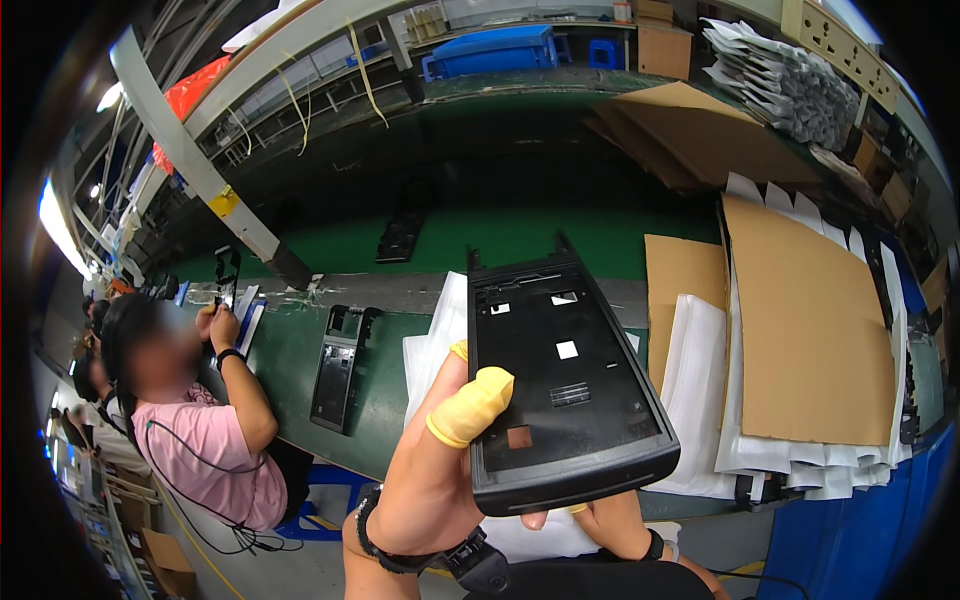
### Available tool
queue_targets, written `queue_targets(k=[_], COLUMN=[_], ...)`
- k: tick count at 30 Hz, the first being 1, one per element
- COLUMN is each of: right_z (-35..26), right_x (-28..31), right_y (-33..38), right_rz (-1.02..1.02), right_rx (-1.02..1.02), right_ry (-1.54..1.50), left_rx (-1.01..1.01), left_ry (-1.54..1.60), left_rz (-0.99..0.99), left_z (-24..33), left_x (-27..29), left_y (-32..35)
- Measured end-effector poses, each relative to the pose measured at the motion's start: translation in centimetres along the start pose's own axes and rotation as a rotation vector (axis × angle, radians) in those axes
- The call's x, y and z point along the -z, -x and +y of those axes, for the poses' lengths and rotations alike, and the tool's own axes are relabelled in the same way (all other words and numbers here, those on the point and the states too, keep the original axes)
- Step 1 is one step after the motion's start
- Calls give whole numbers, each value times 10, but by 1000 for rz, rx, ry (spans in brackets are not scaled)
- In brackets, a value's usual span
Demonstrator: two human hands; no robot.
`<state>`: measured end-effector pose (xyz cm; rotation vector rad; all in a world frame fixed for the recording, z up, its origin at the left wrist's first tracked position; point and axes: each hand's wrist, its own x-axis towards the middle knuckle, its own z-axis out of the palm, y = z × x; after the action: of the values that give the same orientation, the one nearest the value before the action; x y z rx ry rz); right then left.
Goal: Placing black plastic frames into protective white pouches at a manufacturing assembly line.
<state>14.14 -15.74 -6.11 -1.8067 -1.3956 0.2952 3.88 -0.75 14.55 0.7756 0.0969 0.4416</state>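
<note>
A black plastic housing (560, 400), a shallow rectangular shell with several small cut-outs and two prongs at its far end, is held up in front of me. My left hand (435, 470) grips its left side, the thumb in a yellow finger cot (472, 407) pressed over the rim. Below the housing's near end is my right hand (612, 525), its fingers mostly hidden by the shell; whether it touches the shell I cannot tell. A similar black housing (333, 385) lies on the green table to the left.
Cardboard sheets (810, 330) and white foam sleeves (695, 370) are stacked at right. Another black part (400, 237) rests on the green conveyor belt (510, 235) ahead. A metal post (215, 190) rises at left. A person in a pink shirt (205, 450) sits left, handling a black part (227, 270).
</note>
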Motion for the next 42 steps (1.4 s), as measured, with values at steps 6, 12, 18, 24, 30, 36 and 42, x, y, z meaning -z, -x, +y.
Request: queue_targets(k=[6,12,18,24,30,36,42], right_z=[10,-11,-6,-17,-20,-12,6], right_x=[-2,10,12,7,14,8,-13], right_y=[1,-9,-3,-5,-8,-3,-1], right_rz=[-23,29,56,190,221,227,335], right_rx=[-23,61,76,90,112,157,142], right_ry=[-18,70,75,77,55,-27,-25], left_rx=[58,155,409,-38,-135,421,102], left_ry=[-73,337,167,-999,-2230,-2335,-1628], left_rz=[15,-147,128,264,426,394,-78], left_z=[-2,-18,-6,38,24,-11,-60], left_x=[2,50,92,120,187,211,40], left_y=[-9,-5,-15,-105,-220,-301,-346])
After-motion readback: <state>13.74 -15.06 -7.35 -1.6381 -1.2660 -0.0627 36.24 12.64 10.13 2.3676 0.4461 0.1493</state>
